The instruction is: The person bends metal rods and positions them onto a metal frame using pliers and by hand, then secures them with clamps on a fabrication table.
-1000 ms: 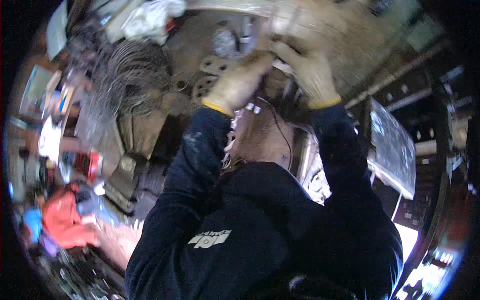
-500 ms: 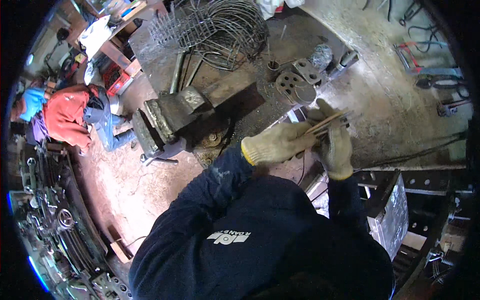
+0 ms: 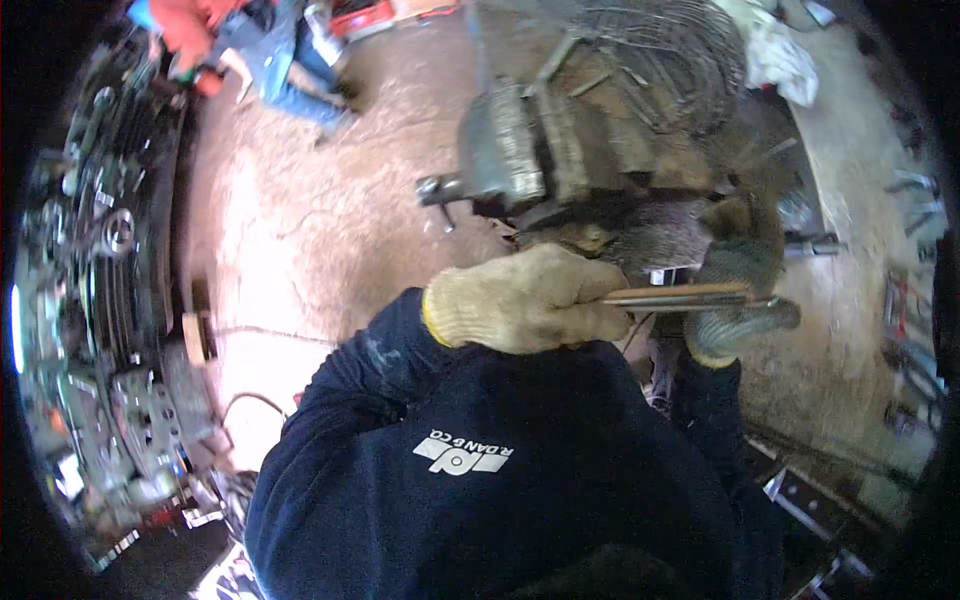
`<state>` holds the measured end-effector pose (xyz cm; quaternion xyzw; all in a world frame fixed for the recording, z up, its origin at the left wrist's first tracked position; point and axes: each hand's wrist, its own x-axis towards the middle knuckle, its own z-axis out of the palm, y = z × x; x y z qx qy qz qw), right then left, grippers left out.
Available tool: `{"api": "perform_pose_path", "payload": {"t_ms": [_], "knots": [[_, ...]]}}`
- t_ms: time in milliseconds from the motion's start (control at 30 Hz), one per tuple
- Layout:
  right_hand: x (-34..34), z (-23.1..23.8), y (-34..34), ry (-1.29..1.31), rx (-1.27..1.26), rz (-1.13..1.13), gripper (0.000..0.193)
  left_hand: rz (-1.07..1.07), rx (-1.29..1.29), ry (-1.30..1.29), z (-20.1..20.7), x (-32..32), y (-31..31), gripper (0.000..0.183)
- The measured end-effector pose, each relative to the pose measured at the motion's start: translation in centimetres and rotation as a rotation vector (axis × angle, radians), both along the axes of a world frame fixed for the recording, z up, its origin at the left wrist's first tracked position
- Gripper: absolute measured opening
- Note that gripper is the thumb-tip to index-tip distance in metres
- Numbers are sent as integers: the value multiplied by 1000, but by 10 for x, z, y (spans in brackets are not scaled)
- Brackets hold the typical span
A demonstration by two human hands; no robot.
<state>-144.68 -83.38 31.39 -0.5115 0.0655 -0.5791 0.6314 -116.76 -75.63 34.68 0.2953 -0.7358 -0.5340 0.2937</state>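
Observation:
My left hand (image 3: 530, 300), in a cream knitted glove with a yellow cuff, is closed on one end of a few thin rods (image 3: 670, 298). One rod looks orange-brown, another grey and metallic. Their other ends lie across my right hand (image 3: 735, 325), whose glove is darker and dirty. Its thumb sticks out below the rods, and the fingers above them are smeared by motion. A large bench vise (image 3: 545, 150) with worn jaws stands just beyond my hands, its handle jutting out to the left.
Bent metal rod frames (image 3: 670, 60) lie behind the vise, near a white cloth (image 3: 780, 60). At the far left a person (image 3: 285, 60) is on the brown floor (image 3: 300, 200). Metal machine parts (image 3: 115, 230) line the left side. Tools lie at the right edge.
My view has swung, so the vise now sits straight ahead and the person is higher up. My hands have moved apart a little, and the rods now lie level between them.

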Motion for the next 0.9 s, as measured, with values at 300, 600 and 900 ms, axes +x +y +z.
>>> {"api": "perform_pose_path", "payload": {"t_ms": [300, 600, 900], "knots": [[132, 60, -24, 593, -738, -459, 63, 1049, 157, 167, 11, 104, 101, 49], [182, 49, -33, 988, -972, -428, 42, 1524, 420, 633, -96, 163, 160, 53], [175, 61, -28, 1193, -850, -322, 49, 1250, 419, 1056, -139, 211, 155, 48]]}}
